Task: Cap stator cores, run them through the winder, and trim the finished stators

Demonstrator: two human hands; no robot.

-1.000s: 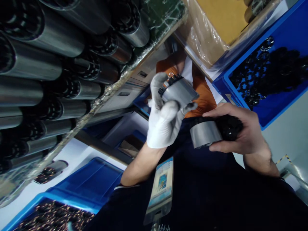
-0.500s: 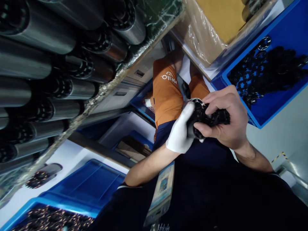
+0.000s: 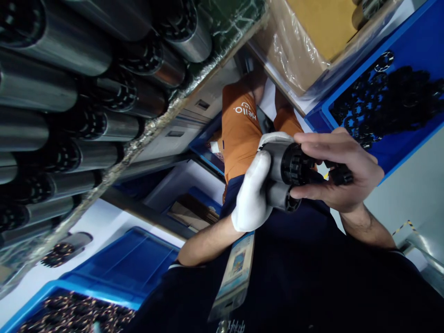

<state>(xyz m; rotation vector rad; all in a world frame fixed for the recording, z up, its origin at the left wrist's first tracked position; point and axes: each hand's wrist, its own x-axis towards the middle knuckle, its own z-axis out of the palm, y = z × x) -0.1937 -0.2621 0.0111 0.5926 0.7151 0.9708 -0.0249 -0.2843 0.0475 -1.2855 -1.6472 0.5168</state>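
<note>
My left hand [image 3: 252, 196], in a white glove, is wrapped round two grey metal cylinders lying side by side. The upper cylinder [image 3: 276, 162] has a black slotted ring [image 3: 292, 164] at its right end. Below it, the lower cylinder [image 3: 277, 193] shows a dark open end. My bare right hand [image 3: 354, 171] has its thumb at the lower cylinder's end and its fingertips by the upper ring. Several small black slotted plastic rings [image 3: 342, 175] are held in its curled palm, partly hidden by the fingers.
Rows of metal cylinders [image 3: 114, 125] with black ends stand on the workbench at left. A blue crate [image 3: 378, 178] of black rings is at right, beside a plastic-lined box [image 3: 294, 55]. Another blue crate [image 3: 45, 291] holds copper-coloured parts at lower left. A lone cylinder [image 3: 78, 243] lies nearby.
My right hand has shifted right and its fingers have straightened somewhat. The cylinders in my left hand have turned, so their grey sides now show. The black rings in my right palm moved right.
</note>
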